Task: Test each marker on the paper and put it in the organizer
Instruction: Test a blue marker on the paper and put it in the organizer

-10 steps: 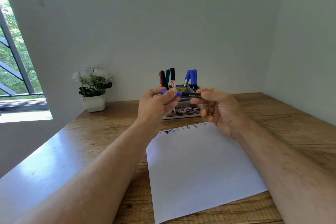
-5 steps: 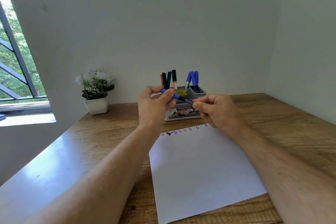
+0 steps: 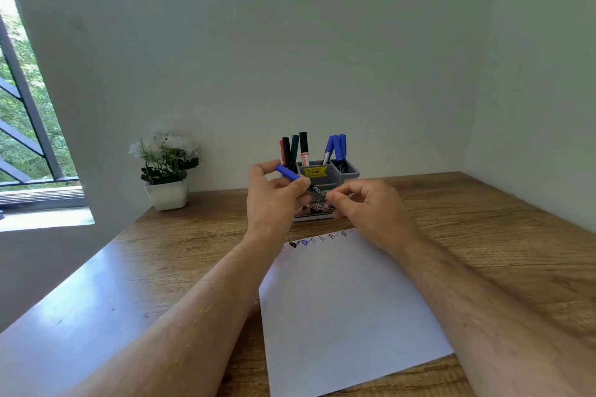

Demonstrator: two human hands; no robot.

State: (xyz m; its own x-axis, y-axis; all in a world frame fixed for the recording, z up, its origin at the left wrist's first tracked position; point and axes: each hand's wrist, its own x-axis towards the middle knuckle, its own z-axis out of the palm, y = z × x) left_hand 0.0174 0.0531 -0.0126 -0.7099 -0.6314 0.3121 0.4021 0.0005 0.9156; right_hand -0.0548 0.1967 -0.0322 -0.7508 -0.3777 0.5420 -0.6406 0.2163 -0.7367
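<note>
i hold the marker (image 3: pixel 301 182) slanted above the paper's (image 3: pixel 348 306) far edge, my left hand (image 3: pixel 275 200) pinching its blue cap and my right hand (image 3: pixel 367 206) pinching the black barrel, ready, i judge, to pull them apart in front of the organizer (image 3: pixel 350 172) on the desk (image 3: pixel 483 235).

Both hands up over the far end of the paper (image 3: pixel 348 300), left hand (image 3: pixel 274 200) pinching the blue cap end of a marker (image 3: pixel 303 182), right hand (image 3: pixel 367 203) pinching the black barrel. Grey organizer (image 3: pixel 350 172) just behind, stuffed with markers. White potted plant (image 3: pixel 166 167) off left on the wooden table (image 3: pixel 483 235).
</note>
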